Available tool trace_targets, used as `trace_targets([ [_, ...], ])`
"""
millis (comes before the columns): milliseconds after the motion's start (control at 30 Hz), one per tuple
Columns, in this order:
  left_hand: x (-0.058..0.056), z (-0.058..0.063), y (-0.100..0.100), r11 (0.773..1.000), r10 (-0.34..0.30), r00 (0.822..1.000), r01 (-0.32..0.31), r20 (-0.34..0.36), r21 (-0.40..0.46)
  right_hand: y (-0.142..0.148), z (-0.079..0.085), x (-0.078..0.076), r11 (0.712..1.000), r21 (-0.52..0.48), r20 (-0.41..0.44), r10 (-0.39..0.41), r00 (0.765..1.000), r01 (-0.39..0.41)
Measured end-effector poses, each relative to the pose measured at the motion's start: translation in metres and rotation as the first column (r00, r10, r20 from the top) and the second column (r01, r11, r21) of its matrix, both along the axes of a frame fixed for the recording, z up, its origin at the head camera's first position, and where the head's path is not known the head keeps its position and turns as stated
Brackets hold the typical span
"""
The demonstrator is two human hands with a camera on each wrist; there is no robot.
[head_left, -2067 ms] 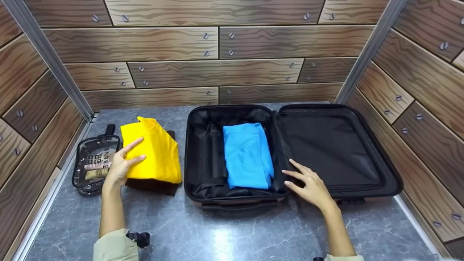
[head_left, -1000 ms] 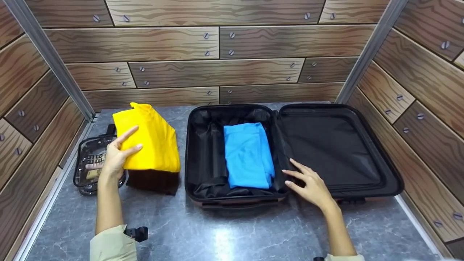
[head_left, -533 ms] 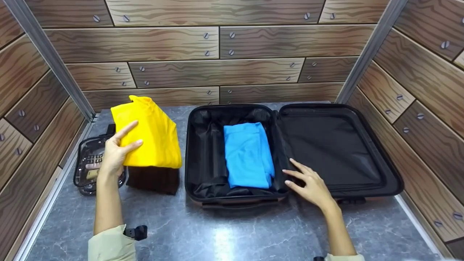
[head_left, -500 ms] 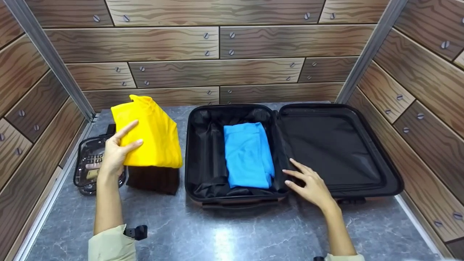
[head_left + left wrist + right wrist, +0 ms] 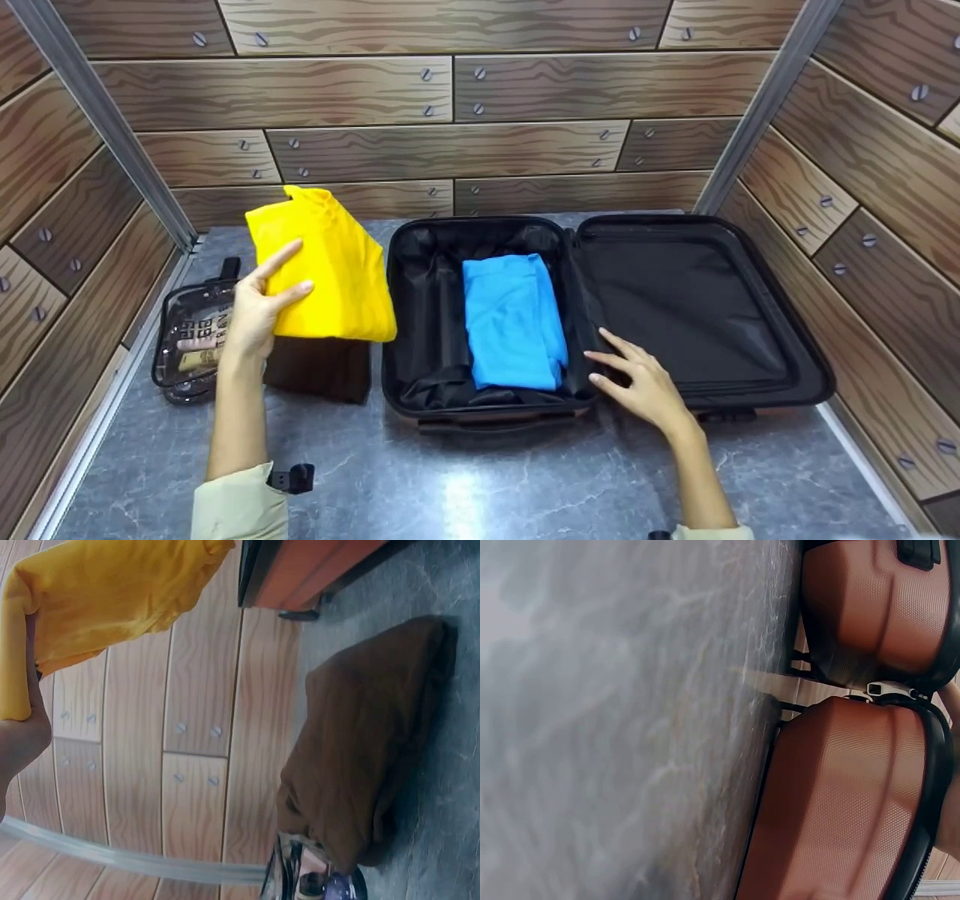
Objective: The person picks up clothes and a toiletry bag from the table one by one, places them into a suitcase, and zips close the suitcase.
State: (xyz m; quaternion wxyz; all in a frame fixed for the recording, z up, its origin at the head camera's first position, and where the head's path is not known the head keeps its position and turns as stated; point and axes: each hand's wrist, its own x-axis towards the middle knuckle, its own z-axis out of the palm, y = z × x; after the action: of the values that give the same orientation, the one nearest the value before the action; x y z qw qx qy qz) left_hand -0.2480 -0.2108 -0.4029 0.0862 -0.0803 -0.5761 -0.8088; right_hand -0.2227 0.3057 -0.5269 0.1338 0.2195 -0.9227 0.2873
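Observation:
My left hand point(image 5: 255, 315) grips a folded yellow cloth garment point(image 5: 330, 277) by its left side, thumb and a finger showing on its near face. The garment is held up above a folded dark brown cloth point(image 5: 319, 371), which the left wrist view also shows lying on the table beneath. My right hand point(image 5: 641, 382) rests with fingers spread at the hinge side of an opened suitcase point(image 5: 420, 409), which has black lining and an orange-brown shell. A folded blue garment point(image 5: 514, 322) lies inside the suitcase's left half.
At the far left lies a clear toiletry pouch point(image 5: 191, 337) with tubes inside. The suitcase's lid half point(image 5: 697, 315) lies spread to the right. Wood-patterned walls point(image 5: 450, 90) enclose the grey marbled table point(image 5: 360, 480) on the back and sides.
The left hand has lifted the yellow garment off the brown cloth, then moved it slightly rightward, so its corner now overlaps the suitcase's left rim in view. The right hand stays put.

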Motion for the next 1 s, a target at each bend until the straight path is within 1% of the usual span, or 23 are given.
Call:
trace_targets([
  [233, -0.004, -0.002, 0.018, 1.000, -0.011, 1.000, 0.011, 0.001, 0.004, 0.001, 0.000, 0.000, 1.000, 0.004, 0.002, -0.006, 1.000, 0.006],
  [600, -0.013, -0.013, 0.044, 0.999, -0.049, 0.998, 0.048, 0.027, 0.020, 0.001, -0.002, -0.001, 1.000, -0.002, -0.016, 0.001, 1.000, -0.001],
  [833, -0.018, -0.017, 0.061, 0.997, -0.074, 0.996, 0.073, 0.040, 0.030, 0.001, -0.001, 0.000, 1.000, -0.002, -0.013, -0.002, 1.000, 0.002],
  [1000, -0.022, -0.022, 0.073, 0.995, -0.101, 0.994, 0.100, 0.039, 0.015, 0.000, 0.000, 0.000, 1.000, -0.003, -0.006, 0.001, 1.000, -0.001],
])
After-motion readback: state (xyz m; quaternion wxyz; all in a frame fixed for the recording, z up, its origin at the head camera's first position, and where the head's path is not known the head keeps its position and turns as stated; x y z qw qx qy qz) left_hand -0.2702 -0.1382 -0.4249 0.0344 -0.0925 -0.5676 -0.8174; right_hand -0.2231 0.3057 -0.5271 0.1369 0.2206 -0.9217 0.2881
